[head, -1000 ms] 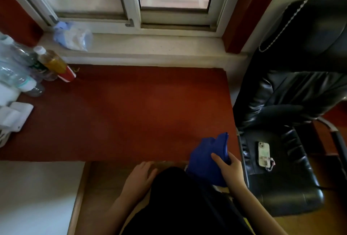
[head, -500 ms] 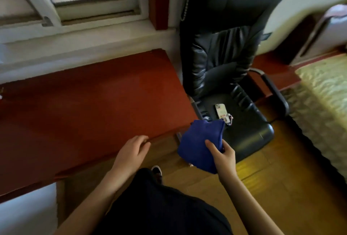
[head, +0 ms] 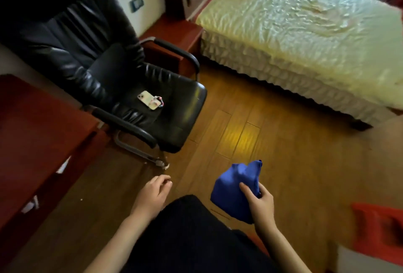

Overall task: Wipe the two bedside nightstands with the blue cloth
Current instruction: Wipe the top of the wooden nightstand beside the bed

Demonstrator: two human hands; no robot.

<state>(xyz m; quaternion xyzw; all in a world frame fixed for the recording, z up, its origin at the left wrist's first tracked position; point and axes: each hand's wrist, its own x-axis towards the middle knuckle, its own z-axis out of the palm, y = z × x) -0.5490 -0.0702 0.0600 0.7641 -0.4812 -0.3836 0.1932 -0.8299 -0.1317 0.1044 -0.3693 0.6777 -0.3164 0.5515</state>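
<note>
My right hand (head: 260, 204) holds the bunched blue cloth (head: 234, 187) over the wooden floor, low and right of centre. My left hand (head: 153, 193) hangs beside it with loosely curled fingers and nothing in it. A dark red nightstand (head: 174, 32) stands against the wall between the black chair and the bed's head, partly hidden by the chair's armrest. No second nightstand is in view.
A black leather office chair (head: 104, 65) with a phone (head: 150, 100) on its seat stands at the left. The red desk (head: 32, 137) fills the left edge. A bed with a pale quilt (head: 305, 39) lies at the top right. A red object (head: 379, 227) sits at the lower right.
The view has swung right, away from the desk and window toward the bed. Both hands have left the desk edge and now hang over the floor; the right still holds the cloth.
</note>
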